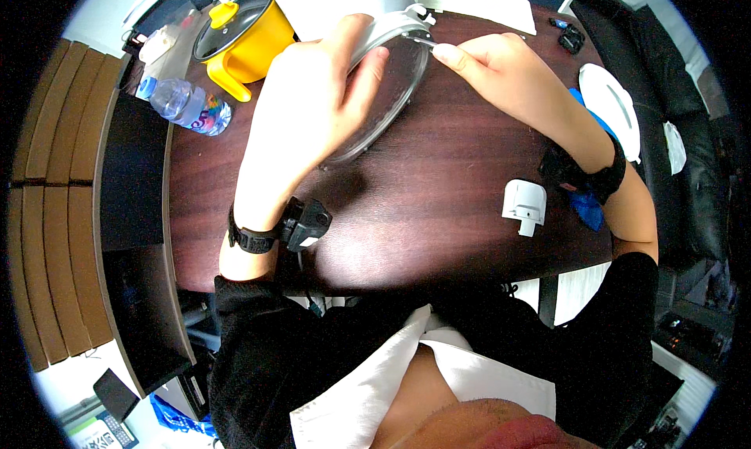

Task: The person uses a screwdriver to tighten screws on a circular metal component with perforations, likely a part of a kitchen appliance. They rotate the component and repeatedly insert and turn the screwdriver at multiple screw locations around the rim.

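Note:
My left hand (313, 97) grips a clear, round, bowl-like piece (400, 85) with a white rim (389, 28), tilted above the far middle of the table. Its thumb lies by the rim, and the hand covers the piece's left side. At the rim's right end, near a white clip-like fitting, my right hand (504, 73) pinches a thin metallic piece (420, 40). The fingertips hide most of it, so its kind is unclear. A loose white plastic part (524, 202) with a short tab lies on the table, nearer to me on the right.
On the dark wooden table (446, 230), a yellow pot (254, 42) with a glass lid stands far left, beside a lying water bottle (188, 105). White sheets (481, 3) are at the back. A white oval object (610, 109) and blue items sit by the right edge.

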{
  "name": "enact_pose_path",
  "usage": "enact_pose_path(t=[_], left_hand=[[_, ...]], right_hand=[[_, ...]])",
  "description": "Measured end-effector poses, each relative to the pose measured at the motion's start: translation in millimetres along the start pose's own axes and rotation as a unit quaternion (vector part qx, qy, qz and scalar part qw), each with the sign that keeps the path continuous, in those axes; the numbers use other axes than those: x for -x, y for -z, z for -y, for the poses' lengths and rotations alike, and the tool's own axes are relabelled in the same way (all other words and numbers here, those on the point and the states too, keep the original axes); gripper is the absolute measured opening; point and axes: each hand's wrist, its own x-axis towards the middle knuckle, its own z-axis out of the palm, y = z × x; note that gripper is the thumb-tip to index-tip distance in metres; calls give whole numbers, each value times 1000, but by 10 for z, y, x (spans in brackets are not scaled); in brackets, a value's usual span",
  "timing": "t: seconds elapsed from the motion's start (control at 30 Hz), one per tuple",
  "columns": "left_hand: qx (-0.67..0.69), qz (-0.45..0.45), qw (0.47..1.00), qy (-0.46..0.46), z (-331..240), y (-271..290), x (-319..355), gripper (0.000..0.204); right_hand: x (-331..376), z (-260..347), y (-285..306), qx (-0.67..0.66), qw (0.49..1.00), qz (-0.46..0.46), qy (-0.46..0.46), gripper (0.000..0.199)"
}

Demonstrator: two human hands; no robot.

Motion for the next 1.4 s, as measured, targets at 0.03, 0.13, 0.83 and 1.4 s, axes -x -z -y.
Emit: enact_pose_path(t=[0.03, 0.13, 0.83, 1.4], left_hand=[[2, 17, 1000, 10, -9, 41, -2, 28], [-10, 5, 1000, -3, 29, 69, 15, 26], [-52, -34, 998, 18, 98, 42, -3, 25], [-77, -24, 996, 38, 78, 49, -7, 27]], right_hand=[[20, 86, 17, 18, 1000, -6, -7, 52], [60, 245, 46, 91, 995, -22, -17, 49], [-123, 714, 89, 348, 918, -138, 129, 37], [-200, 332, -44, -597, 659, 330, -318, 50]])
